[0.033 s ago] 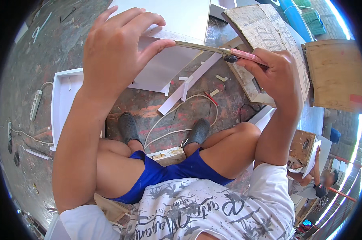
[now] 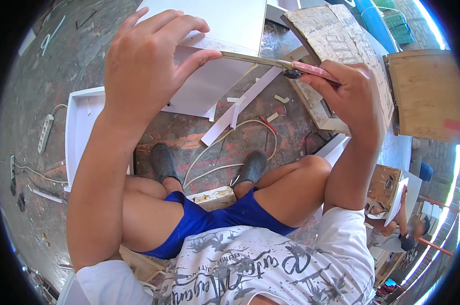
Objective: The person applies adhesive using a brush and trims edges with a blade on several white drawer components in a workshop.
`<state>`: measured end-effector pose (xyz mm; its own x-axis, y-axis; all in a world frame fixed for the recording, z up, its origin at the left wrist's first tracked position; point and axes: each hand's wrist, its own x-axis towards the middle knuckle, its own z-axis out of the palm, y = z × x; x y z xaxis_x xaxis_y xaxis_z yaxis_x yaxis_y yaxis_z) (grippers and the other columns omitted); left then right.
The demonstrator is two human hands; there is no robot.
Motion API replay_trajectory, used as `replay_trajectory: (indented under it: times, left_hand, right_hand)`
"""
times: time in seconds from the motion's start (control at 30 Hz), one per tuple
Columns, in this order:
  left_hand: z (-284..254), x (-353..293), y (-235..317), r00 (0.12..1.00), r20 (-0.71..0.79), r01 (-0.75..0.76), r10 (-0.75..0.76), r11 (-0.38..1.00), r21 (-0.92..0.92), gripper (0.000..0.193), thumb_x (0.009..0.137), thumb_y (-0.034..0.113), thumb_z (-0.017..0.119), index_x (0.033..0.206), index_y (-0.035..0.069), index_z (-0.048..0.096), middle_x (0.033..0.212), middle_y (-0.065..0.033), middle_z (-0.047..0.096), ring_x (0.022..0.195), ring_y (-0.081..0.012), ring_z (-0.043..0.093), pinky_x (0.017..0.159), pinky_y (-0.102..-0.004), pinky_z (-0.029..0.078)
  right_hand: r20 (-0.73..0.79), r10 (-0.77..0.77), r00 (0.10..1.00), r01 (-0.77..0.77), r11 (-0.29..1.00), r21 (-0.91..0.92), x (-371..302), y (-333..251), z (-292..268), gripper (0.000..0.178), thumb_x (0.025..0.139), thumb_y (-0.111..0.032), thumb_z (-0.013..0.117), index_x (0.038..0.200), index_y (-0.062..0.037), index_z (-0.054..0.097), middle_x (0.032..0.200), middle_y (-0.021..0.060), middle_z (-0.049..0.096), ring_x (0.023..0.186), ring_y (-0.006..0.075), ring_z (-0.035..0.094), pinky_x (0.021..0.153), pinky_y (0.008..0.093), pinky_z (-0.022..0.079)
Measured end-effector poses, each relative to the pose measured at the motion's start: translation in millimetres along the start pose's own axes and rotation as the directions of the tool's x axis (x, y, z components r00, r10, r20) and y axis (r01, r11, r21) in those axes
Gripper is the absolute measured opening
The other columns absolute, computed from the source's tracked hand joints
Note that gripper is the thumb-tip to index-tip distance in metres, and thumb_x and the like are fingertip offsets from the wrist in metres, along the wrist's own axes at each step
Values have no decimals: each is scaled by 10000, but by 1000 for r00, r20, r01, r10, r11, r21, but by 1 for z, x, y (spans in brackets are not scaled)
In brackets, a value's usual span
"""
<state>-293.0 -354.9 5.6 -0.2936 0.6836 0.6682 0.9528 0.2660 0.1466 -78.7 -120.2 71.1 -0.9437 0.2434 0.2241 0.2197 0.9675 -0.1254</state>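
Note:
My right hand [image 2: 349, 89] is closed round the pink handle of a utility knife [image 2: 311, 69]. The knife has a black knob, and its long thin blade points left along the near edge of a white panel [image 2: 225, 31]. Spread over that same edge is my left hand [image 2: 153, 61], its fingers apart above the panel. The left thumb lies by the blade's far tip; whether it touches the blade I cannot tell. Below the edge a white side face [image 2: 204, 84] slopes down toward the floor.
White offcut strips [image 2: 240, 109] and a looped pale cable [image 2: 189, 170] lie on the stained floor near my shoes. A white tray-like frame [image 2: 80, 117] and a power strip [image 2: 45, 133] are at left. Wooden panels [image 2: 428, 94] stand at right; a co-worker [image 2: 397, 236] sits farther right.

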Motion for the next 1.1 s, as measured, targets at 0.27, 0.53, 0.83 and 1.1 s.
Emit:
replay_trajectory:
  times: [0.27,0.53,0.83,1.1]
  left_hand:
    - [-5,-3,-4,998,67,6,-6,1000,-4,370,878,404,794,1119,127,752,1121,-52,762,1151,-270,699,1155,-484,414]
    - [-11,-1,-2,991,130,-22,19,1000,20,506,881,429,784,1293,153,682,1170,-59,754,1209,-253,678,1192,-489,373]
    - [-18,-9,-22,982,-59,147,-179,922,-358,492,950,411,738,1368,178,625,1103,-64,778,1050,-280,735,1110,-471,462]
    - [-22,-7,-29,994,-49,92,-100,985,-147,460,943,310,735,1353,131,631,1139,-79,765,1073,-315,713,969,-433,512]
  right_hand:
    - [-32,-94,995,94,996,-13,2,0,12,400,852,-418,834,704,-79,683,551,129,551,509,330,557,506,410,428]
    - [-45,-139,989,140,990,22,5,-1,31,327,864,-333,846,764,-52,713,563,133,533,495,303,481,504,377,394]
    - [-32,147,989,-124,913,389,-9,6,2,347,998,-345,717,926,-10,779,589,2,541,559,72,459,541,278,344]
    - [59,47,997,-73,381,922,0,47,56,273,1124,-213,503,1307,-19,559,981,42,671,770,83,577,724,233,469]
